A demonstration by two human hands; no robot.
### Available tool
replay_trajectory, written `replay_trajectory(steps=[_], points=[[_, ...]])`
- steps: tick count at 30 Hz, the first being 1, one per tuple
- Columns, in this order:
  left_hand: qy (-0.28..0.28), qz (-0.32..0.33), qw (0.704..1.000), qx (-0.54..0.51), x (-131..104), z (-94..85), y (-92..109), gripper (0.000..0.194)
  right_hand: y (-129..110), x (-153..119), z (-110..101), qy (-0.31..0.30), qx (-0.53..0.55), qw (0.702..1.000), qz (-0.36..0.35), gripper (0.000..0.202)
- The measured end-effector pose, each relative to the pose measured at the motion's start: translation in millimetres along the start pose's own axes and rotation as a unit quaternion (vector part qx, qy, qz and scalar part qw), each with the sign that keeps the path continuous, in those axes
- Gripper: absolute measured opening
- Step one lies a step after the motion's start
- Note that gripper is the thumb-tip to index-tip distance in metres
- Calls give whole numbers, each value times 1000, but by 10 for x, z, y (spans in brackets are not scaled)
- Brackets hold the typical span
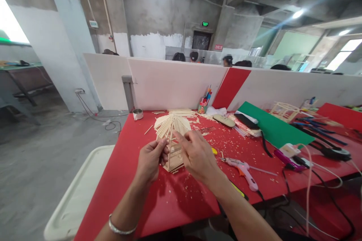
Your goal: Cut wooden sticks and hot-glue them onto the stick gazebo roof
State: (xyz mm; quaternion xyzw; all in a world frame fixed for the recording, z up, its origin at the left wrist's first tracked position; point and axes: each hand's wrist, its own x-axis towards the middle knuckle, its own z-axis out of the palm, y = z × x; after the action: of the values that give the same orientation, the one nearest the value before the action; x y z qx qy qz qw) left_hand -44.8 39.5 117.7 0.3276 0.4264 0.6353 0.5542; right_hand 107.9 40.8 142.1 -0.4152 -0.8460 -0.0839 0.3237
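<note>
A small house model (175, 154) made of thin wooden sticks stands on the red table, its fanned stick roof (166, 126) rising to a peak. At its left front, my left hand (152, 158) is closed, thumb and fingertips pinched at the lower end of a thin wooden stick (171, 135) by the roof's edge. My right hand (198, 154) is on the other side, index finger stretched towards the roof and the other fingers curled. Its thumb is apart from the index finger, with nothing visible between them. Both hands partly hide the model's walls.
On the red table (127, 188), a pink glue gun (241, 169) lies to the right, near a yellow cutter (239, 190). Loose sticks and scraps surround the model. A tape roll (138, 114), pen cup (203, 106), green board (278, 126) and power strip (290, 158) with cables are also there.
</note>
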Motion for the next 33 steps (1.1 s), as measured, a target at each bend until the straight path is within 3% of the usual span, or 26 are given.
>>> replay_trajectory(steps=[8, 22, 33], points=[[-27, -30, 999, 11, 96, -39, 39, 38, -61, 193, 48, -49, -100, 994, 11, 48], [3, -45, 999, -5, 155, 21, 90, 37, -73, 283, -5, -92, -112, 988, 42, 46], [0, -62, 996, -57, 172, -11, 107, 29, -85, 299, -8, -91, -128, 987, 36, 45]])
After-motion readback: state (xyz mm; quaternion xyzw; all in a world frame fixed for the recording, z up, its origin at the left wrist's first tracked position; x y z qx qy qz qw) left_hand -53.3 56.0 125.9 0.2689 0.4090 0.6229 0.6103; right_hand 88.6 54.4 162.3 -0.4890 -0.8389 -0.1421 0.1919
